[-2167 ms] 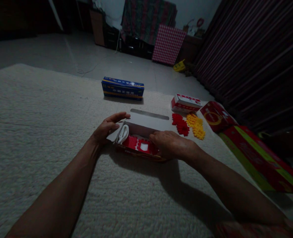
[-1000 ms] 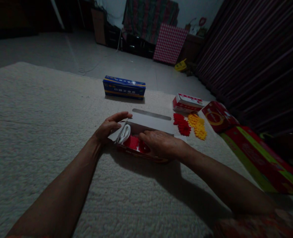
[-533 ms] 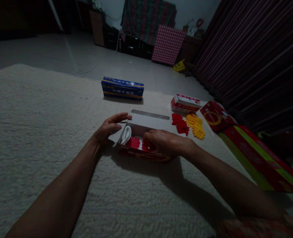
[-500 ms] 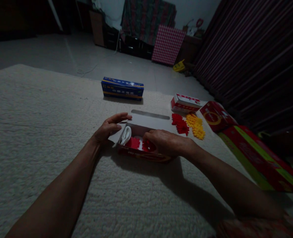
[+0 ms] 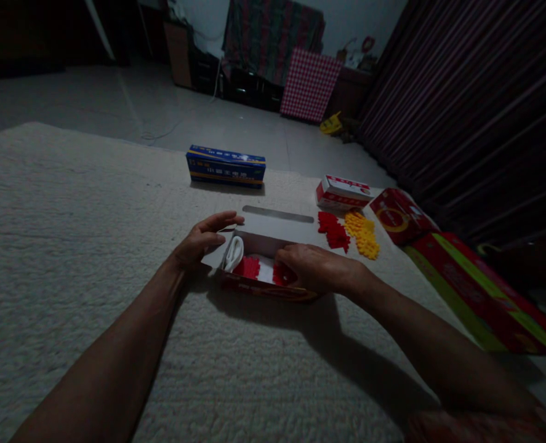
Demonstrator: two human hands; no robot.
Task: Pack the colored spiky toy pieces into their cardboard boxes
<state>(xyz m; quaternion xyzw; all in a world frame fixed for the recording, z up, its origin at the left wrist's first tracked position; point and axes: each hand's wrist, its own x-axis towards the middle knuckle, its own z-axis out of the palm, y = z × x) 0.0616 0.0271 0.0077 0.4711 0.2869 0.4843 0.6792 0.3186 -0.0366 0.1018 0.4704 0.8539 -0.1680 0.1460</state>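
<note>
An open cardboard box [image 5: 268, 290] with a dark red front sits before me on the quilted cover, its white lid [image 5: 279, 225] folded back. Inside, a folded white cord or strap [image 5: 234, 253] lies at the left end. A red textured piece [image 5: 249, 267] is beside it. My right hand [image 5: 307, 266] reaches into the right half, fingers curled on another red piece [image 5: 281, 274], mostly hidden beneath them. At the left end my left hand [image 5: 203, 239] touches the side flap [image 5: 213, 255], thumb and fingers stretched apart.
A blue box [image 5: 225, 168] stands beyond the open one. To the right are a red-and-white box [image 5: 343, 193], a red knobbly piece [image 5: 334, 232] and a yellow one [image 5: 363, 235]. Larger red boxes [image 5: 399, 215] line the right edge near a dark curtain [image 5: 466, 123].
My right hand has shifted slightly right inside the box with the red piece under its fingers. The gap between the two red pieces is wider. My left hand stays at the flap.
</note>
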